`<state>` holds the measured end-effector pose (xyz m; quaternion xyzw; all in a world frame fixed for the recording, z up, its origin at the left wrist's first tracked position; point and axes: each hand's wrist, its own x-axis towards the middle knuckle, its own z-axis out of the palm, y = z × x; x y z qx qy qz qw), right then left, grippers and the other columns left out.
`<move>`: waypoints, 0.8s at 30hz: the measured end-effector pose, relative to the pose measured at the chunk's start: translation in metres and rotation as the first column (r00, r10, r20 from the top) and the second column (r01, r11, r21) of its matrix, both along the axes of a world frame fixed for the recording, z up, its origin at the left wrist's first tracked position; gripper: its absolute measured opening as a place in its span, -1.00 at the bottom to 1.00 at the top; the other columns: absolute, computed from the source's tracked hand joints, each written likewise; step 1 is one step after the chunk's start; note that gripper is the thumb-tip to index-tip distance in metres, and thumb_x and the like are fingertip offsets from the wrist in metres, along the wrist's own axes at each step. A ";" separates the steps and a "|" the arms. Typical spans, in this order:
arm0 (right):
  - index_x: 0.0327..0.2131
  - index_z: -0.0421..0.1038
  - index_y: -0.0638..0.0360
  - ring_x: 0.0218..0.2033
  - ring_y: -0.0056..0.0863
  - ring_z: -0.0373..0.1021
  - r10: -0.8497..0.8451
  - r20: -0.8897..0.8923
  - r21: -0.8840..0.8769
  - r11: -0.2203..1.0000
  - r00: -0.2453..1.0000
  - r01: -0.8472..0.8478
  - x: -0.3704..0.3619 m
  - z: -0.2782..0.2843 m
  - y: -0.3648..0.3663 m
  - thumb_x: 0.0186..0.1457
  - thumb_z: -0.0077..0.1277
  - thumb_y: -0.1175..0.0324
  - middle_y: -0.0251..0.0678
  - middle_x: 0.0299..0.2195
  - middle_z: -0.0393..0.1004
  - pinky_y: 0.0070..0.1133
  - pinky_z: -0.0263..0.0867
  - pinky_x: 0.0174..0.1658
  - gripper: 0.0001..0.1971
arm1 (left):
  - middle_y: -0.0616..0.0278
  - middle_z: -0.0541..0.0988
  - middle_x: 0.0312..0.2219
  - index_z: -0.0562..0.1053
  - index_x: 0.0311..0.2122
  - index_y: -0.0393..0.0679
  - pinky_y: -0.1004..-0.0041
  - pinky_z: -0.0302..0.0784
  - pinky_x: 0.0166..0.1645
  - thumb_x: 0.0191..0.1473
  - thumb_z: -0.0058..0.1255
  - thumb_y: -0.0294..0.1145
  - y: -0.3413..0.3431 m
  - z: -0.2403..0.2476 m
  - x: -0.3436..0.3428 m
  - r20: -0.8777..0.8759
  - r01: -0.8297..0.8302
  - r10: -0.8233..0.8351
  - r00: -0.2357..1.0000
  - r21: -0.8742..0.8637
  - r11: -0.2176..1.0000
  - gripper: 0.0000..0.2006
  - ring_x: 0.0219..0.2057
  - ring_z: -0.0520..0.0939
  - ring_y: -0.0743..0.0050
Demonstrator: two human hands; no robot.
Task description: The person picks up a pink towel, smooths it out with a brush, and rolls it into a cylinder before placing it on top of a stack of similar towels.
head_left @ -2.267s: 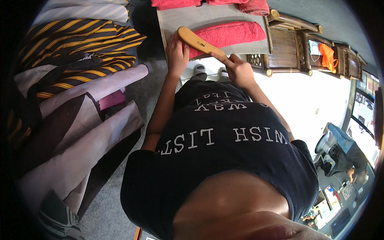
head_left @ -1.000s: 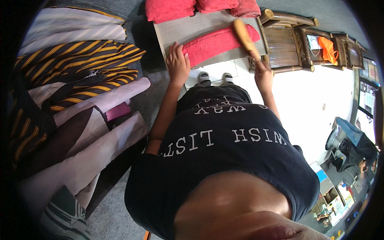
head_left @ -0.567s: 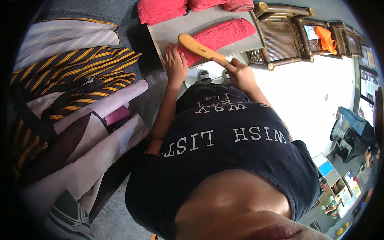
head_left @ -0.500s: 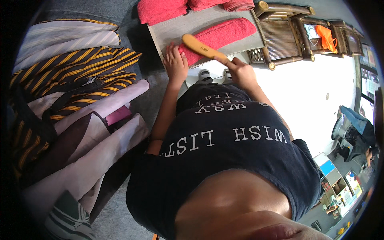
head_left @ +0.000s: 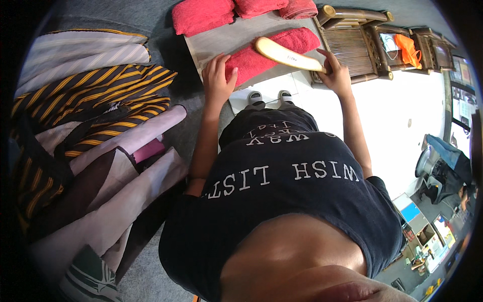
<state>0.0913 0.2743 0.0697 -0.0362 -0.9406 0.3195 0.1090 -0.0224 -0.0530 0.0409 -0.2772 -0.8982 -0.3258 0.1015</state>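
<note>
A long folded red towel (head_left: 297,40) lies across a small grey table (head_left: 211,43). At its left end is my left hand (head_left: 217,80), fingers stretched and thumb apart, touching the towel's edge. My right hand (head_left: 336,75) grips the narrow handle end of a pale wooden brush (head_left: 282,54). The brush's broad rounded end lies over the middle of the towel. Its underside is hidden, so bristles cannot be seen.
Several folded red towels (head_left: 204,15) line the table's far side. Bamboo chairs (head_left: 352,50) stand to the right, one with an orange item (head_left: 407,50) on it. Striped and pale fabrics (head_left: 100,95) spread on the left. My sandalled feet (head_left: 256,95) are on white tiles.
My right hand has moved right and turned with the brush, whose broad end has shifted right along the towel. My left hand has eased slightly, its fingers less flat against the towel.
</note>
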 end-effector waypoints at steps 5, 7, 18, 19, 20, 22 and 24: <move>-0.06 0.43 0.07 -0.34 -0.21 0.49 0.217 -0.007 0.214 0.954 0.976 -0.210 -0.063 0.007 0.027 -0.13 0.21 0.40 -0.22 -0.17 0.49 -0.44 0.44 -0.29 -0.54 | 0.01 0.50 -0.14 0.41 -0.07 -0.19 0.11 0.35 -0.01 -0.07 0.11 -0.30 -0.003 0.000 -0.020 0.145 0.189 -0.184 0.972 -0.023 0.982 -0.58 -0.07 0.48 -0.01; -0.05 0.42 0.08 -0.28 -0.20 0.48 0.312 0.005 0.219 0.927 0.950 -0.306 -0.084 0.022 0.027 -0.12 0.21 0.40 -0.23 -0.13 0.48 -0.44 0.44 -0.24 -0.54 | 0.00 0.50 -0.15 0.40 -0.06 -0.19 0.13 0.36 0.00 -0.09 0.13 -0.29 -0.005 0.000 -0.024 0.161 0.195 -0.187 0.969 -0.037 0.980 -0.56 -0.08 0.49 -0.03; 0.03 0.37 0.12 -0.18 -0.19 0.42 0.561 0.252 -0.004 0.815 0.788 -0.579 -0.128 -0.007 0.041 -0.21 0.19 0.45 -0.16 -0.19 0.46 -0.43 0.35 -0.10 -0.40 | -0.10 0.52 -0.20 0.38 -0.06 -0.29 0.20 0.41 -0.01 -0.16 0.21 -0.25 -0.008 0.015 -0.027 0.504 0.167 -0.040 0.863 -0.209 0.964 -0.47 -0.10 0.52 -0.05; 0.02 0.38 0.14 -0.17 -0.20 0.42 0.546 0.270 -0.022 0.827 0.794 -0.561 -0.128 -0.005 0.041 -0.21 0.19 0.44 -0.15 -0.19 0.45 -0.43 0.34 -0.09 -0.41 | -0.11 0.53 -0.23 0.39 -0.07 -0.30 0.20 0.43 -0.04 -0.16 0.21 -0.25 -0.009 0.015 -0.028 0.564 0.190 -0.059 0.824 -0.176 0.966 -0.48 -0.14 0.54 -0.06; 0.02 0.38 0.16 -0.16 -0.21 0.41 0.527 0.288 -0.039 0.841 0.800 -0.540 -0.128 -0.001 0.041 -0.20 0.19 0.43 -0.13 -0.19 0.45 -0.43 0.33 -0.08 -0.42 | -0.13 0.54 -0.27 0.39 -0.08 -0.31 0.21 0.44 -0.07 -0.15 0.22 -0.26 -0.009 0.015 -0.029 0.621 0.213 -0.083 0.779 -0.139 0.967 -0.48 -0.18 0.56 -0.06; 0.03 0.37 0.16 -0.14 -0.22 0.41 0.534 0.332 -0.062 0.835 0.778 -0.547 -0.131 -0.002 0.045 -0.19 0.18 0.43 -0.12 -0.19 0.45 -0.44 0.33 -0.07 -0.42 | -0.12 0.54 -0.27 0.38 -0.08 -0.31 0.24 0.44 -0.09 -0.12 0.21 -0.26 -0.011 0.013 -0.030 0.643 0.231 -0.092 0.760 -0.135 0.964 -0.49 -0.19 0.57 0.00; 0.03 0.36 0.17 -0.13 -0.22 0.41 0.534 0.375 -0.085 0.834 0.758 -0.546 -0.132 -0.001 0.046 -0.18 0.17 0.42 -0.11 -0.18 0.45 -0.44 0.32 -0.06 -0.42 | -0.11 0.55 -0.28 0.37 -0.07 -0.31 0.28 0.44 -0.10 -0.09 0.20 -0.26 -0.011 0.015 -0.029 0.664 0.255 -0.106 0.740 -0.132 0.958 -0.50 -0.21 0.58 0.05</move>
